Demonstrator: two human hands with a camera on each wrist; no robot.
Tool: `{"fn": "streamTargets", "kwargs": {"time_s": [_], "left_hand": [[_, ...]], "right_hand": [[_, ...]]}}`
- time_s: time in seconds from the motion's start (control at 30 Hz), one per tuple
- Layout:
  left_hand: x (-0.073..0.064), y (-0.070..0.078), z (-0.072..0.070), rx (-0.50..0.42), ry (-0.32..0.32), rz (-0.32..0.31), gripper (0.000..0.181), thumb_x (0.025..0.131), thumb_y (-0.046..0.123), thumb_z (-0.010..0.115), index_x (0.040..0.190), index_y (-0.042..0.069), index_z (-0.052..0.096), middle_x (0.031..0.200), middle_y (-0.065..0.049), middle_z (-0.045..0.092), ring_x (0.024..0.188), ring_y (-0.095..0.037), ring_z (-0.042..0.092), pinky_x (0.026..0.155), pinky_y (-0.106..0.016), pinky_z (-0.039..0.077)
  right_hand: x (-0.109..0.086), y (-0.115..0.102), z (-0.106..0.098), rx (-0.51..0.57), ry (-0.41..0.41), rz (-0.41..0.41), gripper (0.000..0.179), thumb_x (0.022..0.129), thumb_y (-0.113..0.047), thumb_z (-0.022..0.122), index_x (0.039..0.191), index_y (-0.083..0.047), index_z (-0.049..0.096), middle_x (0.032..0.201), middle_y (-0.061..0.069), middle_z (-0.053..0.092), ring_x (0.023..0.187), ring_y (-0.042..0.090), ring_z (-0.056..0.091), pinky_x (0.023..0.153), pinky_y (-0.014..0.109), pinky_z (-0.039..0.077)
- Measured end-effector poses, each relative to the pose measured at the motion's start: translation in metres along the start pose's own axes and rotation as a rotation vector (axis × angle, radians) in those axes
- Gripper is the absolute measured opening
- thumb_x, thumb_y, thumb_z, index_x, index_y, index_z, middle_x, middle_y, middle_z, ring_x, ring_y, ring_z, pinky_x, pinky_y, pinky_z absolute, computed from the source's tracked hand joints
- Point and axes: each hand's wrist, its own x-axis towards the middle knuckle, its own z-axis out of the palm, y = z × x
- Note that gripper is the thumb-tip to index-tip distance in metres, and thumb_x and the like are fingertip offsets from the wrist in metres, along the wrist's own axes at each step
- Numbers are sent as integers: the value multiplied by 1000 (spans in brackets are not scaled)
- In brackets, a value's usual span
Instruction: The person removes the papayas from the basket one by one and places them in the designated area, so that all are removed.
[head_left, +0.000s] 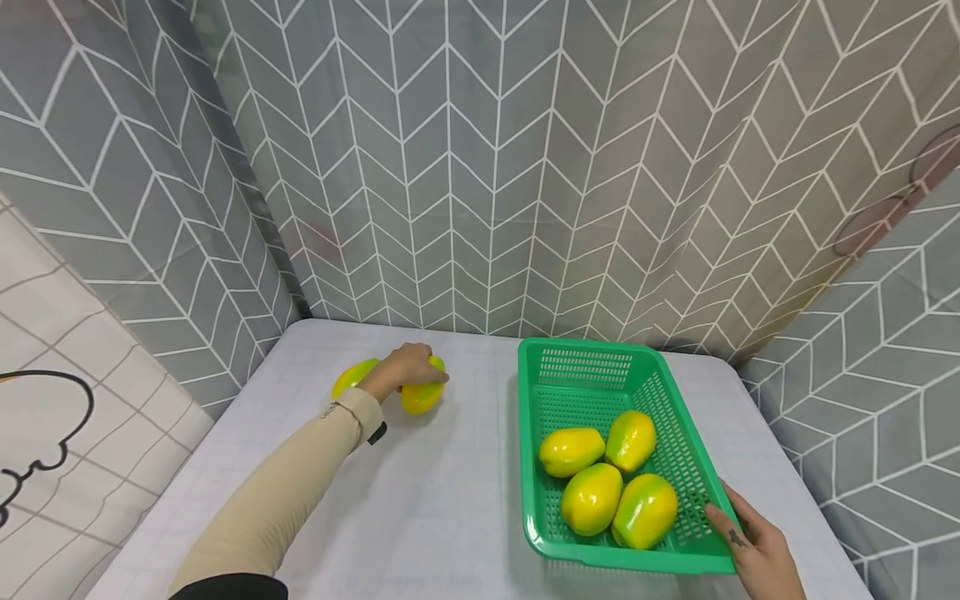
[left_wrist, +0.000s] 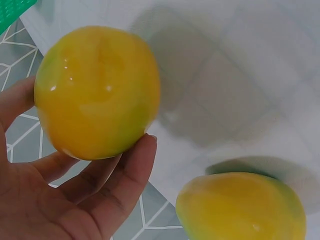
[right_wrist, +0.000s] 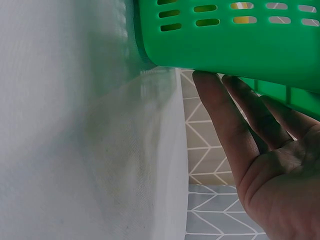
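My left hand (head_left: 405, 367) grips a glossy yellow-green fruit (left_wrist: 97, 92), shaped like a mango or small papaya, between thumb and fingers. Its shadow falls apart from it in the left wrist view, so it appears raised off the table. A second such fruit (left_wrist: 242, 207) lies on the cloth close by, partly behind the left wrist in the head view. On the right, my right hand (head_left: 761, 542) holds the side rim of a green plastic basket (head_left: 528, 467), thumb over the rim and fingers against the outside. Several similar fruits (head_left: 592, 500) sit in the basket's near half.
A white cloth covers the table (head_left: 450, 517). Grey chevron-patterned curtains (head_left: 480, 167) stand behind it and to both sides. At the far left hangs a white gridded cloth (head_left: 82, 400) with a black outline drawing.
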Motion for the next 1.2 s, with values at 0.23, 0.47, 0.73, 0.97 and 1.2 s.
{"fn": "streamTargets", "kwargs": {"time_s": [0.23,0.47,0.73,0.97,1.2], "left_hand": [[-1,0,2,50,1,-14,56,95,42,73,129,-1,59,116,-17,62,95,-29,63,81,-45,64],[-3,-1,4,72,-21,-35,53,96,40,74,126,-1,60,113,-17,63,94,-29,62,80,-41,61],[-5,-4,5,104,-33,-49,57,96,36,75,132,-4,60,115,-18,66,97,-29,60,93,-44,58],[-6,-4,6,125,-42,-52,54,97,36,71,131,-4,60,113,-16,65,98,-27,59,95,-42,55],[-6,-4,5,142,-59,-49,60,99,40,68,137,-5,58,119,-18,64,102,-28,59,100,-45,54]], "right_hand": [[1,1,0,0,6,0,84,109,-58,47,168,-4,22,163,30,38,82,-6,66,73,23,58],[1,2,0,-4,6,-6,84,109,-58,47,168,-3,23,164,30,37,83,-8,64,73,22,57],[0,2,0,-7,5,-10,83,109,-58,47,168,-4,23,164,30,36,84,-12,61,74,21,57],[-1,1,1,7,10,-9,82,109,-56,47,168,-3,23,164,30,38,83,-9,64,73,22,58],[0,0,1,8,14,-17,82,110,-56,47,168,-3,23,164,30,38,83,-8,65,73,22,58]]}}
